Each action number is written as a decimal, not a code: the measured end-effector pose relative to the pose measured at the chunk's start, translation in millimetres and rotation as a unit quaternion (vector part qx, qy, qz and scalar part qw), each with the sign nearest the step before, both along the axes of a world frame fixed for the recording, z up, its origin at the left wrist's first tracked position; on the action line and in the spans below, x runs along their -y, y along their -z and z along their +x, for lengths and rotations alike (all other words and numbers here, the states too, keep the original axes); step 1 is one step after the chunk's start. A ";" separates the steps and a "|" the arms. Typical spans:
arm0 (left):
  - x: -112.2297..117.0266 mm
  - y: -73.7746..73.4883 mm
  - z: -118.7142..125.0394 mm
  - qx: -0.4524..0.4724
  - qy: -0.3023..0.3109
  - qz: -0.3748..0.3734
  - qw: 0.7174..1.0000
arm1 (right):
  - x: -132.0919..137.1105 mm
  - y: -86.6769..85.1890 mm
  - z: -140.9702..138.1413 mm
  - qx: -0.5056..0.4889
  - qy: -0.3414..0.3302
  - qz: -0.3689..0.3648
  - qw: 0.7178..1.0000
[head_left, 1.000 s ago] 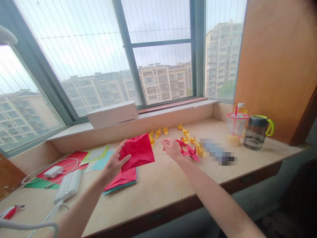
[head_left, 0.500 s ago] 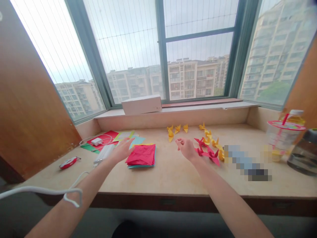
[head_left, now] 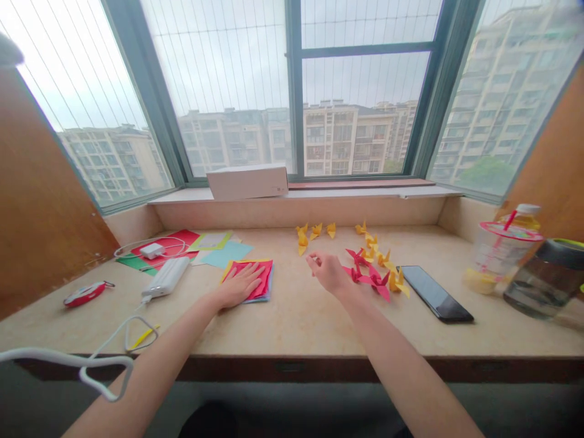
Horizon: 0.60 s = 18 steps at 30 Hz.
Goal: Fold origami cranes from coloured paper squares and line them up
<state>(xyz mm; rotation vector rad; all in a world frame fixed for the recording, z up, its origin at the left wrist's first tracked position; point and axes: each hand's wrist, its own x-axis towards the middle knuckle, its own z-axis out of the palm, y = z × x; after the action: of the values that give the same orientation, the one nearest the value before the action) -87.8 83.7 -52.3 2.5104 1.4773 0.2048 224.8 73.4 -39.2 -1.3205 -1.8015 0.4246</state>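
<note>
My left hand (head_left: 238, 286) lies flat, fingers stretched out, on a stack of red paper sheets (head_left: 262, 271) on the stone sill desk (head_left: 292, 316). My right hand (head_left: 325, 272) hovers just above the desk with fingers curled in a loose pinch; whether anything is in it I cannot make out. Right of that hand lie red folded paper cranes (head_left: 371, 277). Several yellow folded cranes (head_left: 314, 231) sit farther back, and more yellow ones (head_left: 385, 261) run toward the phone.
A black phone (head_left: 435, 292) lies right of the cranes. A plastic cup (head_left: 499, 249) and a jug (head_left: 542, 277) stand at far right. At left: a white power bank (head_left: 166, 277), charger (head_left: 152, 250), cables, coloured sheets (head_left: 225, 252), a red tag (head_left: 84, 294). A white box (head_left: 247, 181) rests on the window ledge.
My left hand laid the red sheet down on the stack and now presses flat on it. The view swung left and down. My right hand kept its curled pose near the cranes.
</note>
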 end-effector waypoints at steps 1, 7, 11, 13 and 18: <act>-0.9 0.0 0.0 -0.007 0.006 0.002 1.000 | 0.8 -0.4 0.0 0.010 -0.001 0.000 1.000; -6.2 -0.2 3.3 -0.084 0.008 0.004 0.996 | 3.2 -5.5 -0.2 0.072 0.024 -0.004 0.997; -7.3 -0.8 3.9 -0.090 -0.004 0.012 0.996 | 7.9 -14.4 4.2 0.122 0.077 0.004 0.990; -6.0 -2.3 4.5 -0.090 -0.008 0.021 0.996 | 13.9 -19.6 12.5 0.148 0.098 0.009 0.984; 0.5 -6.9 5.9 -0.078 0.028 0.031 0.996 | 36.1 -30.4 52.6 0.222 0.120 0.005 0.968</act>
<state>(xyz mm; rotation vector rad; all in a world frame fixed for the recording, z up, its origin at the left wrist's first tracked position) -82.0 83.1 -45.4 2.6680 1.4747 0.0455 277.5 37.4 -8.8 -1.7017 -1.9572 -0.0195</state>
